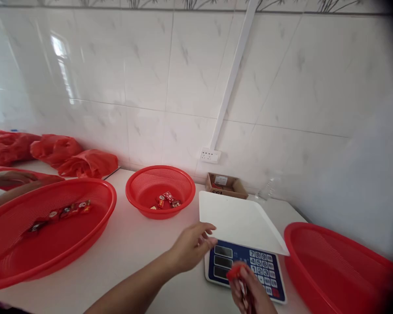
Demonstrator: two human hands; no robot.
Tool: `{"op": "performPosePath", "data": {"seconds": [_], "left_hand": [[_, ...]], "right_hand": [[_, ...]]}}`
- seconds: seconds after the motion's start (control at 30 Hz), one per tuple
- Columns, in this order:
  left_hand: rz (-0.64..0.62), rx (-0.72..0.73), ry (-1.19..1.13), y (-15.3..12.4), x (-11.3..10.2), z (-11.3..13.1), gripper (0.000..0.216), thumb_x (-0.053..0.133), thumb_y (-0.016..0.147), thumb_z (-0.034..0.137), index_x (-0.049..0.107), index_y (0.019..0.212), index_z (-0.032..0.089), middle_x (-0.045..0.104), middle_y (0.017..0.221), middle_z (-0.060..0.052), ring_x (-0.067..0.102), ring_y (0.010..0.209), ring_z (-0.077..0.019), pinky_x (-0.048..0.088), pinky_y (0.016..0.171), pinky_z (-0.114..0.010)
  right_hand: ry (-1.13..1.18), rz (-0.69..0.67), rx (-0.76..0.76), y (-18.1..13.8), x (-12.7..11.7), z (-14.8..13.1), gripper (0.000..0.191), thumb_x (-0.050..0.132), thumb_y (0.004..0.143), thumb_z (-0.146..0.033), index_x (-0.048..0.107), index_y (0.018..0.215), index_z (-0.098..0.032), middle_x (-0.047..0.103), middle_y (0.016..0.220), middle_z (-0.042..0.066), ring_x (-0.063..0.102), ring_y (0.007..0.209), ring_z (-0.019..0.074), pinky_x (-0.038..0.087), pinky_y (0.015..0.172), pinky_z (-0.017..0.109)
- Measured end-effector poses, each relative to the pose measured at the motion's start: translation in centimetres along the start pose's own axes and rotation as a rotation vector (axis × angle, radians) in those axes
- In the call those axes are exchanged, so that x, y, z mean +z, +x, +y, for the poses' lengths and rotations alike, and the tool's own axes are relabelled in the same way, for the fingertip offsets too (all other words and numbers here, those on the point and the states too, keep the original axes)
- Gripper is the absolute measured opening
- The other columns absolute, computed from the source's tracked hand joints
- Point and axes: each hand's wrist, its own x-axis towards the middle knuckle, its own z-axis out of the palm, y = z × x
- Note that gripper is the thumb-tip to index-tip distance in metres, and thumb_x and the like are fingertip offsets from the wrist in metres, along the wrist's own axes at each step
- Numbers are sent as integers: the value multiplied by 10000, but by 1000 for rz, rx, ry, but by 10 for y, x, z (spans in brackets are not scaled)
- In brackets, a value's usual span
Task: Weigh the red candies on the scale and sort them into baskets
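My left hand (196, 244) is held beside the left edge of the scale's white pan (239, 218), its thumb and fingers apart around nothing. Low in the view, my right hand (253, 290) is closed on a red-wrapped packet (237, 271), in front of the scale's blue keypad panel (262, 272). Red and white wrapping also shows below its fingers, though the contents are hidden. Behind my left arm, a small red basket (134, 203) holds several wrapped sweets (168, 198).
At left stands a large red basket (94, 235) with a few sweets; another person's hand (16, 178) is beyond it. Red plastic bags (88, 163) lie by the wall. A cardboard box (236, 192) sits behind the scale. Another red basket (301, 261) stands at right.
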Motion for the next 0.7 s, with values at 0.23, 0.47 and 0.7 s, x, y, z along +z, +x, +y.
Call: {"op": "performPosePath", "data": {"seconds": [0.23,0.47,0.7], "left_hand": [[-68,-72,-496,29,45,4,255,456,827,268,598,1020,181,642,874,-40,597,734,-144,503,667,-267],[55,-122,-293,73,37,-23,252,453,815,256,581,1017,176,629,833,-41,572,695,-154,475,632,-273],[73,-111,-12,103,39,-31,228,562,757,193,645,968,223,651,955,-80,539,972,-270,366,884,-411]], "right_hand": [[-147,-11,-162,25,35,-56,357,725,627,-495,586,809,-221,505,571,-66,440,460,51,332,364,137],[-410,113,-239,62,16,-90,355,627,721,-504,592,951,-235,514,593,-45,463,490,75,358,387,158],[-783,181,-192,103,-1,-118,352,591,766,-355,576,1075,-187,661,778,45,564,544,109,384,410,189]]}}
